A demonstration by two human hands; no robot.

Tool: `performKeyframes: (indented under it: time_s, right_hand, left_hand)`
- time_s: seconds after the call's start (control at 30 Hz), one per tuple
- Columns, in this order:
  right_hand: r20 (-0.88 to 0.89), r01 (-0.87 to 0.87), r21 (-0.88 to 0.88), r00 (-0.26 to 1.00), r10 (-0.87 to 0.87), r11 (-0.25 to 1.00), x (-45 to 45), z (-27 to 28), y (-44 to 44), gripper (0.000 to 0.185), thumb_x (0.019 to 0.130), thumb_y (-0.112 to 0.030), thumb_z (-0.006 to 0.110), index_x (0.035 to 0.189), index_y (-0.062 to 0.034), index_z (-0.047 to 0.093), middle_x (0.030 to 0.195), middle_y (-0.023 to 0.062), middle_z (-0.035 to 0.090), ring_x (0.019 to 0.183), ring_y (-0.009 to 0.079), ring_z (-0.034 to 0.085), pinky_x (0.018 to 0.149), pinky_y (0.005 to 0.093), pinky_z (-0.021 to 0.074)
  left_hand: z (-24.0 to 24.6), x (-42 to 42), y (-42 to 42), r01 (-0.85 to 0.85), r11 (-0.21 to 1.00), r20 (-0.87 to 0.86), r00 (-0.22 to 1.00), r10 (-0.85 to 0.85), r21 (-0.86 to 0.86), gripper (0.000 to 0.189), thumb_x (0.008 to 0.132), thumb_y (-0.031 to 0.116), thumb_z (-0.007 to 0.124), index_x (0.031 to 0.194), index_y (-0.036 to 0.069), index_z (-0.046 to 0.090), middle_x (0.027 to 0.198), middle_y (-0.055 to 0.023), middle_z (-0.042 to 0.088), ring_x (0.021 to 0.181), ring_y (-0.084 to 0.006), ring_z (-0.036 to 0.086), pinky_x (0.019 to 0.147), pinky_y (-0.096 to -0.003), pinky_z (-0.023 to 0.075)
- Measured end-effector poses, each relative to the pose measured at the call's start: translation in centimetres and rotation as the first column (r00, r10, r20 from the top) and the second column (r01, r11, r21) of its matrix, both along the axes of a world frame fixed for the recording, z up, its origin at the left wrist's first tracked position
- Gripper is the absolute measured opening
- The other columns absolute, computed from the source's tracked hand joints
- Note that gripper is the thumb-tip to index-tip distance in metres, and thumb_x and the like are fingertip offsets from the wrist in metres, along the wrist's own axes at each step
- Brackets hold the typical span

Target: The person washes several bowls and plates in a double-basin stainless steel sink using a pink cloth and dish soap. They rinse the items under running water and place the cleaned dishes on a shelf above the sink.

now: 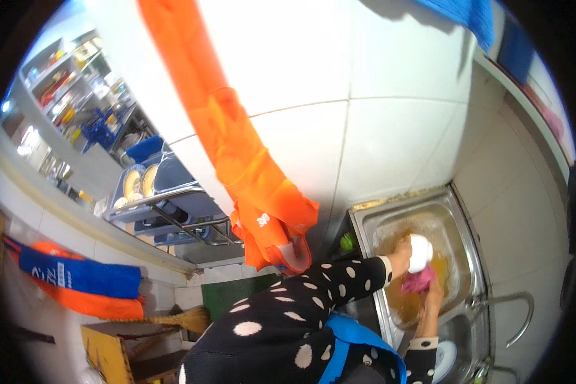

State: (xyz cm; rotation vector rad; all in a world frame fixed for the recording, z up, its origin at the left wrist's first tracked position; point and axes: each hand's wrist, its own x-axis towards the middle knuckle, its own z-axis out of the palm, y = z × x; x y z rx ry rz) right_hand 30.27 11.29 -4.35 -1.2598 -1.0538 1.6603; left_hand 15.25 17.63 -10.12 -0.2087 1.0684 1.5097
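Over a stainless steel sink basin [453, 211] of cloudy, foamy, brownish water, my left hand [401, 257] grips a white bowl or cup [419, 253]. My right hand [431, 297] holds a crumpled pink cloth [418, 281] against the underside of the white dish, as seen in the picture. Both sleeves are black with pale dots. The fingertips of my left hand are partly hidden behind the dish.
A second basin holds a plate [444, 360]. Curved metal taps [525, 307] rise beside it. An orange garment [264, 192] hangs on the tiled wall. A metal trolley [182, 192] carries plates; a broom [187, 319] lies near a wooden stool or shelf [105, 353].
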Motion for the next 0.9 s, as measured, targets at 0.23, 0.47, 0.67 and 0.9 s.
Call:
performKeyframes:
  time_s: [0.23, 0.47, 0.67, 0.9]
  right_hand:
    - [-0.521, -0.031, -0.384, 0.833, -0.189, 0.923, 0.9, -1.6, 2.9, 0.046, 0.089, -0.042, 0.047, 0.122, -0.0089, 0.047, 0.121, 0.0096, 0.053, 0.109, 0.0256, 0.052, 0.089, 0.0499, 0.0426]
    - [-0.128, 0.167, -0.159, 0.974, -0.189, 0.973, -0.3, -2.4, 4.6, 0.04, 0.088, -0.026, 0.055, 0.122, -0.0072, 0.047, 0.115, 0.0116, 0.055, 0.099, 0.0272, 0.057, 0.081, 0.045, 0.0497]
    - [0.032, -0.274, 0.202, 0.962, 0.273, 0.94, -2.9, -6.0, 1.0, 0.023, 0.088, -0.014, 0.054, 0.109, -0.0037, 0.055, 0.098, 0.0083, 0.061, 0.088, 0.0207, 0.059, 0.075, 0.0329, 0.0486]
    - [0.832, -0.677, 0.486, 0.551, -0.057, 0.552, -1.8, -4.0, -0.7, 0.019, 0.085, -0.007, 0.052, 0.101, 0.0017, 0.058, 0.094, 0.0088, 0.061, 0.089, 0.0168, 0.055, 0.074, 0.0277, 0.043]
  left_hand:
    - [1.6, 1.5, -1.5, 0.106, 0.989, 0.286, 0.949, -0.131, 0.104, 0.034, 0.094, 0.031, 0.038, 0.102, 0.002, 0.053, 0.093, -0.0123, 0.061, 0.074, -0.0289, 0.06, 0.063, -0.0443, 0.0503]
    - [1.7, 1.7, -3.4, 0.492, 0.868, -0.448, 0.761, -0.47, -0.075, 0.042, 0.09, 0.036, 0.047, 0.108, -0.001, 0.051, 0.09, -0.0183, 0.059, 0.073, -0.0292, 0.058, 0.064, -0.0429, 0.0483]
    - [-2.5, 2.6, -2.2, 0.585, 0.807, -0.575, 0.689, -0.442, 0.079, 0.055, 0.082, 0.039, 0.058, 0.117, -0.002, 0.046, 0.102, -0.0199, 0.055, 0.079, -0.027, 0.058, 0.063, -0.0377, 0.0472]
    - [-1.7, 1.3, -1.4, 0.637, 0.765, -0.713, 0.494, -0.498, -0.093, 0.051, 0.078, 0.035, 0.06, 0.113, -0.001, 0.05, 0.103, -0.0217, 0.055, 0.085, -0.031, 0.057, 0.069, -0.0415, 0.0457]
